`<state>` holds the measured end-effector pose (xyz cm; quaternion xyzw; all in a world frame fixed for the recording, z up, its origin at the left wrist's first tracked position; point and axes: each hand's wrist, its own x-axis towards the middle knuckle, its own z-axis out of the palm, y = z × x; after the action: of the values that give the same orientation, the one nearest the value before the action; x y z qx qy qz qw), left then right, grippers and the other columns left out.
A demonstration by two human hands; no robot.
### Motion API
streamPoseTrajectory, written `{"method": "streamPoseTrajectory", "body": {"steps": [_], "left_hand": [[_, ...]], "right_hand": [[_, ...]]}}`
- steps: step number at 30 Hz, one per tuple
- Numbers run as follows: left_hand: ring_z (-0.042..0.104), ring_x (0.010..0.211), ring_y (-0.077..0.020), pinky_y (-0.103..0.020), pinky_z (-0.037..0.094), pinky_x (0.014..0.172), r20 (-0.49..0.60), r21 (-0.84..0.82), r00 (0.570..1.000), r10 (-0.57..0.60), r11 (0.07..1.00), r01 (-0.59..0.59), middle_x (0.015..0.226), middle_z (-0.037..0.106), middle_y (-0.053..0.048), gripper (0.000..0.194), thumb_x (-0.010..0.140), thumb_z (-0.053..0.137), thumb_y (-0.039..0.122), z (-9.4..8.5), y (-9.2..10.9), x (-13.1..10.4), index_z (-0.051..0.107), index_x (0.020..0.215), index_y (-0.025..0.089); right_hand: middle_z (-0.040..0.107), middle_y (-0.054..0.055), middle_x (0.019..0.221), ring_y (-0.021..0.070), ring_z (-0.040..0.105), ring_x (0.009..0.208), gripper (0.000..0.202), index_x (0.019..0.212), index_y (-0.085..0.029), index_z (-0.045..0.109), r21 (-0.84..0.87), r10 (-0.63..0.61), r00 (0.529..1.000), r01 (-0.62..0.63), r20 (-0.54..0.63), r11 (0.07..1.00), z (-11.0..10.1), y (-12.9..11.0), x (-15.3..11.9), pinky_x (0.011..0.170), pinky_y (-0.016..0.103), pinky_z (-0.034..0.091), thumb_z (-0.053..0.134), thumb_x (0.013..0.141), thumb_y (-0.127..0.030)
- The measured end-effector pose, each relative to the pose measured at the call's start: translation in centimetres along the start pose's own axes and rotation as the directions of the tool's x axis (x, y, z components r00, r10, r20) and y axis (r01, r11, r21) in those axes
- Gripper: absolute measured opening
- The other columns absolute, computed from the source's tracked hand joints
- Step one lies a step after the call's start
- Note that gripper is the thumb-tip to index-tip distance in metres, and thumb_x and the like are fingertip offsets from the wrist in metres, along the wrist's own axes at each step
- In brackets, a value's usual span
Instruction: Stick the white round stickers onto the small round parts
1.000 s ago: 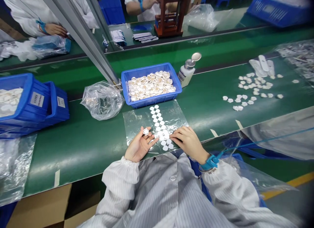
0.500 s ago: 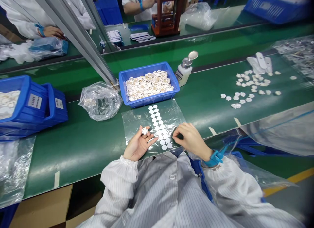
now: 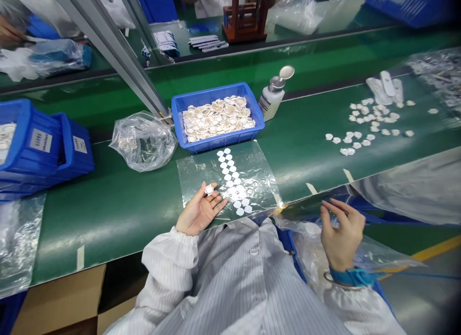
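My left hand (image 3: 202,210), palm up, holds a small round white piece (image 3: 209,190) between thumb and forefinger. It is over the left part of a clear plastic sheet (image 3: 194,169), on which white discs (image 3: 231,170) lie in two columns. My right hand (image 3: 342,232) is raised off the table's front edge, above a plastic bag, with fingers apart and nothing visible in them. A blue bin (image 3: 219,145) full of round white pieces stands behind the sheet.
A white bottle (image 3: 271,101) with its lid up stands right of the bin. Left are a crumpled clear bag (image 3: 142,142) and blue bins (image 3: 46,148). Small white pieces (image 3: 374,115) lie scattered at right. A metal post (image 3: 118,56) rises behind the bag.
My right hand has moved right, away from the discs and past the table edge, and its fingers have opened. My left hand still holds the round piece. The view has shifted slightly.
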<state>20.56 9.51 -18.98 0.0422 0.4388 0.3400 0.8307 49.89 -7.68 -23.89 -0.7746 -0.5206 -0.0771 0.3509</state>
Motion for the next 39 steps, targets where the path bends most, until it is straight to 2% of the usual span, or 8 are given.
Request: {"method": "streamPoseTrajectory", "body": {"steps": [4, 6, 9, 22, 28, 31, 36, 39], "left_hand": [[0.066, 0.062, -0.0122, -0.037, 0.059, 0.083, 0.009, 0.008, 1.0, -0.001, 1.0, 0.001, 0.063, 0.062, 0.0, 0.033, 0.1, 0.042, 0.031, -0.2, -0.6, 0.0, 0.067, 0.087, 0.013], [0.066, 0.063, -0.0128, -0.038, 0.059, 0.085, 0.023, 0.006, 1.0, 0.006, 1.0, -0.006, 0.063, 0.063, 0.0, 0.033, 0.1, 0.041, 0.031, -0.4, -0.7, 0.1, 0.066, 0.089, 0.013], [0.066, 0.064, -0.0135, -0.04, 0.058, 0.086, 0.04, 0.005, 0.999, 0.013, 1.0, -0.013, 0.063, 0.062, 0.0, 0.034, 0.101, 0.039, 0.032, -0.5, -0.7, 0.1, 0.066, 0.089, 0.013], [0.066, 0.066, -0.014, -0.046, 0.054, 0.095, 0.09, -0.002, 0.995, 0.029, 1.0, -0.029, 0.064, 0.061, 0.0, 0.032, 0.1, 0.043, 0.032, -0.7, -0.7, 0.2, 0.066, 0.09, 0.013], [0.064, 0.065, -0.0131, -0.044, 0.055, 0.092, 0.08, -0.033, 0.996, 0.036, 0.999, -0.034, 0.063, 0.061, 0.0, 0.033, 0.101, 0.04, 0.031, -0.9, -0.8, 0.0, 0.066, 0.09, 0.013], [0.064, 0.067, -0.0119, -0.038, 0.054, 0.092, 0.097, -0.078, 0.994, 0.058, 0.996, -0.051, 0.063, 0.06, 0.001, 0.033, 0.1, 0.041, 0.034, 0.1, -1.0, -0.3, 0.066, 0.088, 0.015], [0.065, 0.08, -0.0157, -0.031, 0.054, 0.079, 0.287, -0.183, 0.957, 0.029, 0.983, 0.025, 0.067, 0.057, 0.001, 0.036, 0.101, 0.038, 0.039, 3.5, -1.5, -1.4, 0.064, 0.086, 0.019], [0.064, 0.081, -0.0164, -0.029, 0.052, 0.07, 0.305, -0.235, 0.95, 0.072, 0.972, 0.001, 0.069, 0.054, 0.001, 0.042, 0.102, 0.031, 0.041, 5.1, -1.3, -2.3, 0.063, 0.085, 0.021]], "right_hand": [[0.067, 0.003, 0.1, 0.0185, 0.063, 0.093, 0.013, 0.104, -0.026, 0.065, 0.226, -0.256, 0.919, 0.192, 0.302, 0.955, 1.6, -6.0, 1.7, 0.08, 0.035, 0.05, 0.059, 0.093, -0.03], [0.068, 0.002, 0.096, 0.0182, 0.063, 0.09, 0.015, 0.103, -0.026, 0.066, 0.286, -0.35, 0.846, 0.246, 0.402, 0.926, 3.0, -8.3, 2.1, 0.075, 0.033, 0.048, 0.064, 0.09, -0.035], [0.068, 0.003, 0.092, 0.0207, 0.061, 0.088, 0.02, 0.099, -0.022, 0.066, 0.29, -0.373, 0.803, 0.26, 0.465, 0.921, 4.7, -9.8, 2.4, 0.073, 0.035, 0.043, 0.067, 0.088, -0.039], [0.071, 0.002, 0.086, 0.0178, 0.061, 0.082, 0.02, 0.091, -0.023, 0.071, 0.369, -0.409, 0.749, 0.234, 0.522, 0.899, 5.1, -9.8, 3.7, 0.074, 0.034, 0.039, 0.055, 0.096, -0.034], [0.068, 0.003, 0.08, 0.018, 0.061, 0.075, 0.028, 0.086, -0.021, 0.066, 0.395, -0.316, 0.806, 0.111, 0.501, 0.912, 4.9, -9.9, 4.3, 0.068, 0.032, 0.042, 0.046, 0.1, -0.034], [0.067, 0.002, 0.079, 0.0157, 0.061, 0.073, 0.026, 0.087, -0.021, 0.063, 0.451, -0.303, 0.816, 0.059, 0.492, 0.891, 3.9, -11.7, 5.0, 0.066, 0.029, 0.045, 0.044, 0.1, -0.033], [0.068, -0.001, 0.08, 0.0141, 0.062, 0.076, 0.021, 0.084, -0.023, 0.064, 0.596, -0.501, 0.708, 0.141, 0.498, 0.791, 3.3, -16.0, 6.5, 0.074, 0.029, 0.045, 0.051, 0.098, -0.034], [0.065, -0.001, 0.074, 0.014, 0.058, 0.069, 0.019, 0.084, -0.022, 0.063, 0.548, -0.47, 0.759, 0.18, 0.451, 0.817, 3.6, -17.3, 6.9, 0.07, 0.029, 0.043, 0.055, 0.096, -0.034]]}}
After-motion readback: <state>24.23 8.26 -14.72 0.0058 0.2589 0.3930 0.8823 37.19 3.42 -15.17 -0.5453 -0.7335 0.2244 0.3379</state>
